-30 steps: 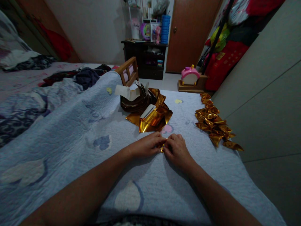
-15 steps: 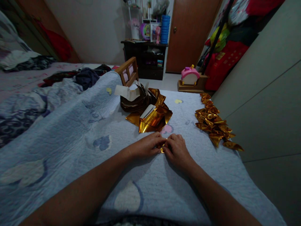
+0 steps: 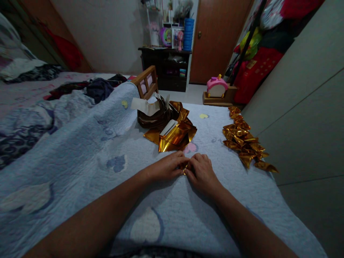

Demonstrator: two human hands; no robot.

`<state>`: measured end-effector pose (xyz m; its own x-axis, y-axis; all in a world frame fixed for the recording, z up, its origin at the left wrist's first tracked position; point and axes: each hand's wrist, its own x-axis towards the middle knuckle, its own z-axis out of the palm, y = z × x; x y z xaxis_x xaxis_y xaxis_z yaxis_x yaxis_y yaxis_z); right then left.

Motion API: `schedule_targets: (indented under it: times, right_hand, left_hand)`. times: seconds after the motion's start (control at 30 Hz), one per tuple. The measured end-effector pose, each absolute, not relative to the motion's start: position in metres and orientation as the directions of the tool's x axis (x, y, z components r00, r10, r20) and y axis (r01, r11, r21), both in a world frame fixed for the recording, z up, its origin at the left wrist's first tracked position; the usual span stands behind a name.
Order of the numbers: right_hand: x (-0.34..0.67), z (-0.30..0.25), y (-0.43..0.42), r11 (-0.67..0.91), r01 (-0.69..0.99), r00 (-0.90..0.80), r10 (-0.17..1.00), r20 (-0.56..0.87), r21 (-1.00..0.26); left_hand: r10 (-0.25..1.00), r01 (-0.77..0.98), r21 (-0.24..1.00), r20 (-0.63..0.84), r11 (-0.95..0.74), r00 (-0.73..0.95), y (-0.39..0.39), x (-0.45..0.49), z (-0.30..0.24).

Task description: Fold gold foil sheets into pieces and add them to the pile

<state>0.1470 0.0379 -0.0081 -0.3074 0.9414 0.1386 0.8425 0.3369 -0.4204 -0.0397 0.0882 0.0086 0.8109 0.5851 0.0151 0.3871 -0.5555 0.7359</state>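
My left hand (image 3: 168,167) and my right hand (image 3: 201,172) meet on the light blue quilt (image 3: 80,157), fingers curled and pressed together over a small piece of gold foil paper (image 3: 184,168). Only a sliver of the gold paper shows between the fingertips. Just beyond the hands lies a loose stack of gold foil sheets (image 3: 174,134). A row of several folded gold paper pieces (image 3: 244,141) runs along the bed's right side.
A dark round holder with paper and a white sheet (image 3: 152,113) stands behind the foil stack. Crumpled clothes and bedding (image 3: 88,87) lie at the left. A grey wardrobe wall (image 3: 306,107) borders the right. A wooden frame (image 3: 146,82), a toy (image 3: 217,86) and a dark cabinet (image 3: 169,68) sit further back.
The hands have stayed in place, with the fingers closing slightly tighter over the gold paper, so that less of it shows.
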Motion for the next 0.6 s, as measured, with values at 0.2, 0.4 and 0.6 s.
schedule_targets:
  times: [0.2,0.4,0.6]
  right_hand:
    - [0.1470,-0.0060,0.0361,0.332,0.860,-0.308,0.943,0.123,-0.388]
    - [0.1512,-0.0061,0.0358,0.351,0.854,-0.327,0.936,0.128,-0.384]
    - [0.1492,-0.0036,0.0335,0.341,0.866,-0.321,0.940,0.115,-0.367]
  left_hand:
    - [0.596,0.404,0.733,0.002,-0.547,0.803,0.0880,-0.0388,0.0087]
    - [0.605,0.411,0.731,0.002,-0.544,0.796,0.0870,-0.0386,0.0107]
    - [0.602,0.415,0.722,0.002,-0.553,0.798,0.0864,-0.0378,0.0124]
